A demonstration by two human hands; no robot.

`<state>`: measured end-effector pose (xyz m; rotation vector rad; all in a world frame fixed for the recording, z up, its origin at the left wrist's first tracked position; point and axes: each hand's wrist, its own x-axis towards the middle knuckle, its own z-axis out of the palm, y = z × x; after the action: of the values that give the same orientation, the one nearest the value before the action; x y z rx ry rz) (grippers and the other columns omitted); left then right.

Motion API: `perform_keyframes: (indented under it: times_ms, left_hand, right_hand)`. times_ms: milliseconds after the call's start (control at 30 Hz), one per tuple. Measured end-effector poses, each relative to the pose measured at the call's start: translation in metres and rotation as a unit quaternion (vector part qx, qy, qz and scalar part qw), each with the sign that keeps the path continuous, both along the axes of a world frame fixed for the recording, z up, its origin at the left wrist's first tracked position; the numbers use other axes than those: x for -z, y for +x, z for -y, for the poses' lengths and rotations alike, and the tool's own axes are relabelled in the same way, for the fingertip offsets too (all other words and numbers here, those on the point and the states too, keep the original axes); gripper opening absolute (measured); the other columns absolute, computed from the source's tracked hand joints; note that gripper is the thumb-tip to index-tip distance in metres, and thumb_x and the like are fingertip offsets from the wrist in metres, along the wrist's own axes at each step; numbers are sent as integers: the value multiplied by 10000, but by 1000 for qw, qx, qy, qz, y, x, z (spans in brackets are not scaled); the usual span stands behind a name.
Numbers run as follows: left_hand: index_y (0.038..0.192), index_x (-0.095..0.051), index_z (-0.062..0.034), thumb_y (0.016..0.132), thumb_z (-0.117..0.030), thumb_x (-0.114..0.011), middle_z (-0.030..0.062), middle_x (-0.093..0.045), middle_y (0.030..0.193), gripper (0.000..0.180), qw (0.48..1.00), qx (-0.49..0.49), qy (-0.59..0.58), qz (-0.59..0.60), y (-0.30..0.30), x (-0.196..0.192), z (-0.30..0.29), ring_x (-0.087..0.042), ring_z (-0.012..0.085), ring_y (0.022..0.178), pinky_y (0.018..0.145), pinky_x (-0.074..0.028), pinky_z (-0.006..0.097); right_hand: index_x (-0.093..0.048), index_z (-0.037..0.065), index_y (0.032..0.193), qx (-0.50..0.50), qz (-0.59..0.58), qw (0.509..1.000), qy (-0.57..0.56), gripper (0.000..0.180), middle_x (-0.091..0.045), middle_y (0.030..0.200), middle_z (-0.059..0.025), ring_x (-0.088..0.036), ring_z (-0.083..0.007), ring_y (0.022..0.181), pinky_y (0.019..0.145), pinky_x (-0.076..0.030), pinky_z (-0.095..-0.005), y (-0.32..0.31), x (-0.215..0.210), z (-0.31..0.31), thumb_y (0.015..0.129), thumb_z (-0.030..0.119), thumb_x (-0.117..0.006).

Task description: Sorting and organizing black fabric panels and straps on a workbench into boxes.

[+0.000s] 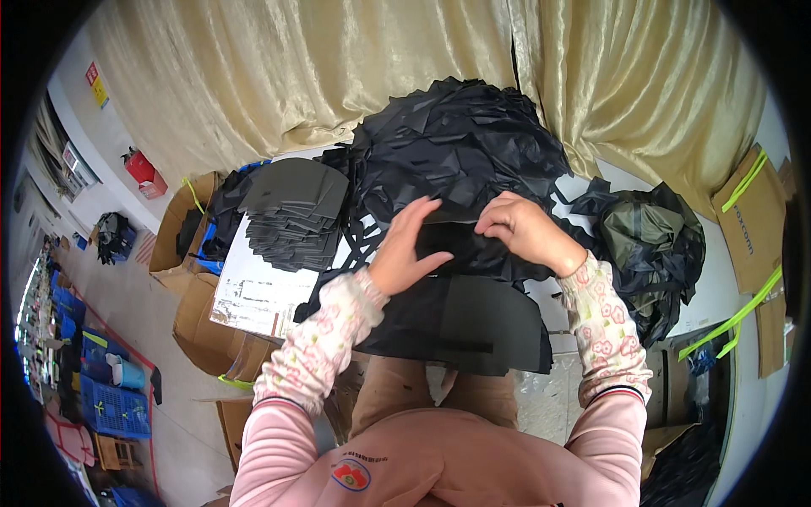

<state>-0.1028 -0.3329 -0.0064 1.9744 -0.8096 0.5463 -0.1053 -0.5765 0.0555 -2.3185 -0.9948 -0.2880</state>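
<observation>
My left hand (405,251) is open above the black fabric, its thumb and fingers spread apart. To its right, my right hand (525,233) has its fingers pinched on the edge of a black fabric piece (460,242). A dark grey foam sheet (497,317) lies on black cloth at the table's near edge, below both hands. Behind the hands rises a large heap of black fabric pieces (460,139). Left of the heap stands a stack of dark grey foam sheets (296,211) with a rounded outline.
A dark bundle of fabric (650,241) sits at the right of the white table (258,291). Cardboard boxes (203,321) stand along the left side. Flattened cardboard (748,215) leans at the far right. Gold curtains (253,76) hang behind the table.
</observation>
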Motion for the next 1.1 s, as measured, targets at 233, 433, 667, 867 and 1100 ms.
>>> perform_keyframes:
  times_ms: [233, 433, 667, 867, 1100]
  left_hand:
    - [865, -629, -5, 820, -57, -691, 16, -635, 754, 93, 969, 93, -130, -188, 25, -11, 20, -571, 69, 681, 647, -452, 220]
    - [831, -589, -14, 821, -7, -674, -31, -577, 713, 85, 958, 84, -172, -213, 16, -13, 4, -521, 21, 663, 602, -424, 195]
    - [785, -589, -28, 819, -45, -703, -64, -526, 639, 120, 972, 34, -138, -186, 1, -18, -6, -433, 5, 585, 526, -357, 194]
    - [728, -581, -34, 824, -84, -710, -79, -462, 595, 169, 976, 18, -116, -186, -1, -13, -40, -374, 0, 555, 499, -300, 201]
    - [772, -590, -37, 835, -49, -682, -72, -493, 632, 112, 975, 34, -131, -175, -8, -14, -36, -409, 5, 580, 520, -341, 196]
  right_hand:
    - [-626, 31, 912, 120, 167, 976, 77, 148, -620, 895, -82, -591, -252, 827, 740, -480, -334, -31, -17, -26, 773, -6, -662]
    - [-467, 50, 1217, 188, -66, 963, 183, 672, -591, 894, -90, -583, -182, 719, 672, -504, -301, -57, 9, -50, 695, 269, -831]
    - [-531, 42, 1100, 169, 1, 937, 307, 293, -609, 691, -95, -639, -213, 617, 585, -499, -300, -45, 24, -63, 831, -27, -626]
    - [-603, 41, 1001, 198, 102, 948, 228, 173, -625, 751, -111, -641, -250, 674, 602, -493, -304, -45, -1, -39, 836, -11, -619]
    - [-573, 85, 1149, 107, 127, 985, 48, 382, -597, 1082, -84, -601, -221, 938, 814, -482, -352, -83, -26, -72, 778, 74, -663]
